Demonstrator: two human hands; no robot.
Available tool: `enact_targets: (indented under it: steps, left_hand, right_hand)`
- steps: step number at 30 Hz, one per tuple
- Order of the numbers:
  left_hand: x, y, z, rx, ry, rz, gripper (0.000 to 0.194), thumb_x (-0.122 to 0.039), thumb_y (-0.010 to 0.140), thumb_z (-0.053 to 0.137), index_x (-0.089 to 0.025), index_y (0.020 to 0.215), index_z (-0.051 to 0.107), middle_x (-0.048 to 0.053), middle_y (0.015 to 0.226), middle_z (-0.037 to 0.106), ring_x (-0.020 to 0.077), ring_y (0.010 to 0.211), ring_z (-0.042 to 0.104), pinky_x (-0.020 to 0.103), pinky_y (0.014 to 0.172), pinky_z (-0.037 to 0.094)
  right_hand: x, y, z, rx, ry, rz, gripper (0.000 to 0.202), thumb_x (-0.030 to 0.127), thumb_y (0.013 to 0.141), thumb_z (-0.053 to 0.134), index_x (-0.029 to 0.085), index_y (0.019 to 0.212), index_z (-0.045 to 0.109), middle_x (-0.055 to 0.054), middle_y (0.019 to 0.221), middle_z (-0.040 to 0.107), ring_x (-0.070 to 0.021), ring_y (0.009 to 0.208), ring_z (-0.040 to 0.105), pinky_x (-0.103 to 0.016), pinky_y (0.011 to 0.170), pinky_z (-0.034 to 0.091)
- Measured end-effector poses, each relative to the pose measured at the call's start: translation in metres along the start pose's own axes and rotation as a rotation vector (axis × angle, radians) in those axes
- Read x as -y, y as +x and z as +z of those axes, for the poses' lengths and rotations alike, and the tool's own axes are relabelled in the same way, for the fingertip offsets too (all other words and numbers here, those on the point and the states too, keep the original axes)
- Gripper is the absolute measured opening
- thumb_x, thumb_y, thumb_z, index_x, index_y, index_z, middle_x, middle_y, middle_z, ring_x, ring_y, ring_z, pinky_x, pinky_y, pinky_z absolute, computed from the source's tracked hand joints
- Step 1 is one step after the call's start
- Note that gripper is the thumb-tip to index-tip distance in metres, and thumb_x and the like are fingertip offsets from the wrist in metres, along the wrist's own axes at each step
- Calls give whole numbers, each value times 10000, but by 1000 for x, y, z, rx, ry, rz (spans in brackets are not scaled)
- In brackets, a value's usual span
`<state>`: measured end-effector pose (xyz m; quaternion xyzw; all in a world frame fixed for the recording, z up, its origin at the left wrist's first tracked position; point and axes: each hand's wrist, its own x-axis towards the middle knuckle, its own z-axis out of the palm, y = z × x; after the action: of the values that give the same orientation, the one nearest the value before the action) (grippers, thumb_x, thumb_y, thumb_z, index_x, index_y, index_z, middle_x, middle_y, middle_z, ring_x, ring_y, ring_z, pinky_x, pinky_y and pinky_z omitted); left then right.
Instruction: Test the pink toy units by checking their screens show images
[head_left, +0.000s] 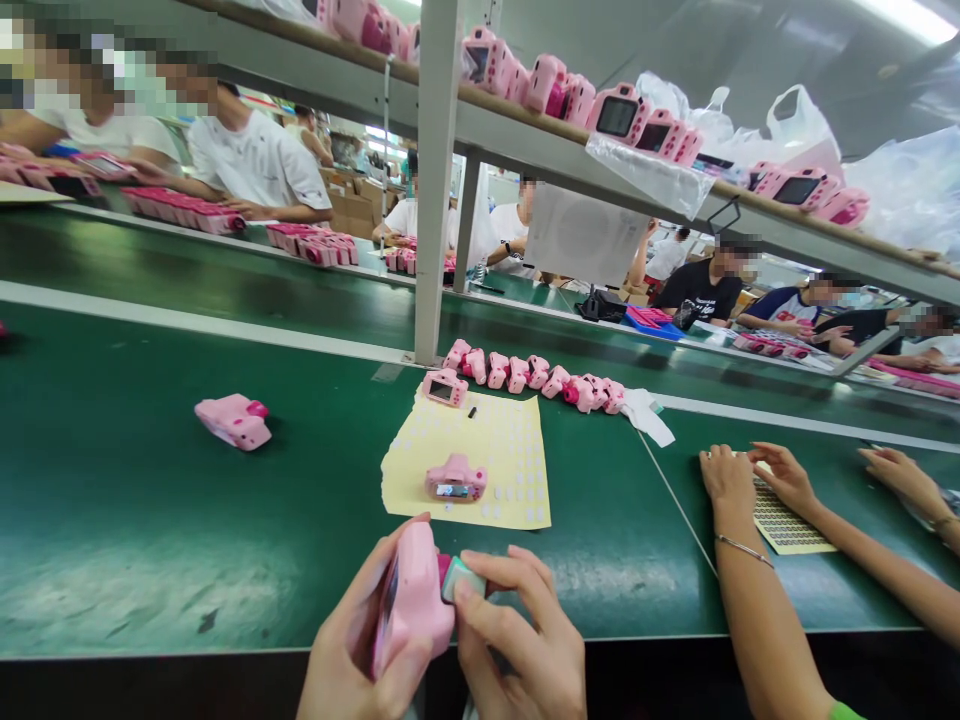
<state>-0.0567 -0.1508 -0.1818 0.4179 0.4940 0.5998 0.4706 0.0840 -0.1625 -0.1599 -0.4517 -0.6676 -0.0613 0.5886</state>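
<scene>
My left hand is closed around a pink toy camera, which is turned on its side with its dark pink lens toward the right. Between thumb and fingers of my right hand is a small light-green block, pressed against or very close to the lens. Just beyond my hands lies a yellow sticker sheet with rows of small pale stickers. On that sheet sit a second pink camera with its screen lit and, at the far edge, a third camera.
Another pink camera lies to the left on the green table. Behind the sheet runs a row of pink cameras, ending at a white cloth. At right, a co-worker's hands touch a sticker sheet. A post supports an overhead shelf.
</scene>
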Motion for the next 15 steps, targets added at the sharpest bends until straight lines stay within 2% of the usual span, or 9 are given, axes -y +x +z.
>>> enact_targets:
  steps: [5,9,12,15]
  left_hand:
    - [-2,6,-6,103,31,11,574,-463,753,868,-218,1254,734,68,1302,786,284,1181,750,218,905,625]
    - [1,7,-7,32,15,19,558,-454,770,849,-224,1264,729,60,1298,789,278,1178,751,231,949,609]
    - [4,8,-9,47,24,13,587,-415,723,890,-215,1254,739,73,1317,778,307,1193,741,262,953,618]
    - [1,5,-11,62,-19,-28,577,-434,712,897,-228,1235,768,76,1317,777,349,1212,726,336,992,616]
  right_hand:
    - [2,8,0,0,1,-19,205,139,1024,558,219,958,735,-42,1014,781,-110,860,765,-294,1012,536]
    - [5,10,4,-38,-4,21,227,165,1045,542,225,947,737,-38,1006,778,-107,826,756,-308,1006,531]
    - [6,12,6,-39,-8,6,235,178,1053,546,215,923,739,-33,966,779,-91,749,746,-291,984,534]
    - [-9,15,2,1,-42,18,210,182,1054,544,228,989,738,-43,996,784,-125,863,761,-287,921,569]
